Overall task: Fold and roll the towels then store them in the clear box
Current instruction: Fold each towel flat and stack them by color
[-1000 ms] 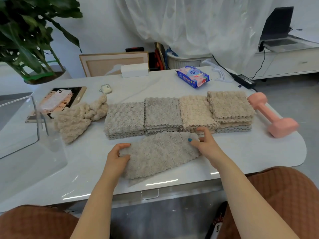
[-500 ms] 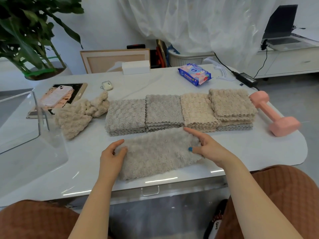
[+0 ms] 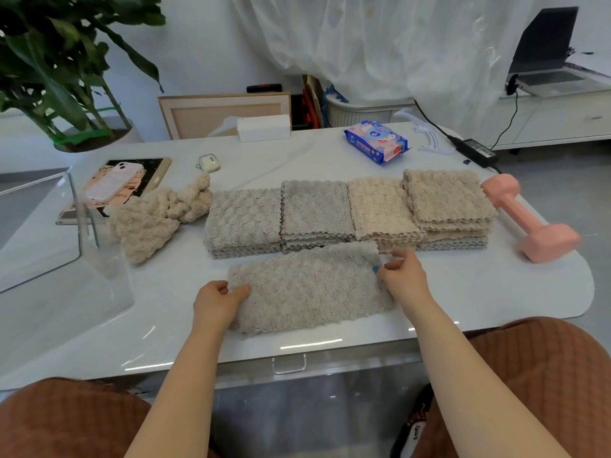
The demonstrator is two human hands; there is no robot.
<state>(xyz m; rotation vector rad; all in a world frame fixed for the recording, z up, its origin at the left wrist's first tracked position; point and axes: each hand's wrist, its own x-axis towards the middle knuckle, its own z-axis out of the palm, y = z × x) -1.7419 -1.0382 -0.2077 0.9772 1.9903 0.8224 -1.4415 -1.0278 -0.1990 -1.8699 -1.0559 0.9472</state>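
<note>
A grey fluffy towel (image 3: pixel 307 289), folded into a long strip, lies across the table's front. My left hand (image 3: pixel 216 300) pinches its left end between thumb and fingers. My right hand (image 3: pixel 401 276) pinches its right end near the far corner. Behind it stand several stacks of folded towels (image 3: pixel 347 213) in grey and beige. A crumpled beige towel (image 3: pixel 155 216) lies to their left. The clear box (image 3: pixel 43 233) stands at the table's left side, with nothing visible inside.
A pink dumbbell (image 3: pixel 525 219) lies at the right end of the table. At the back are a wipes pack (image 3: pixel 377 140), a white box (image 3: pixel 263 127), an earbud case (image 3: pixel 209 162), a phone (image 3: pixel 112 183) on a tablet, and a potted plant (image 3: pixel 59 61).
The towel went from a slanted, partly unfolded shape to a straight folded strip. My right hand moved from the far edge to the right end; my left hand now pinches the left end.
</note>
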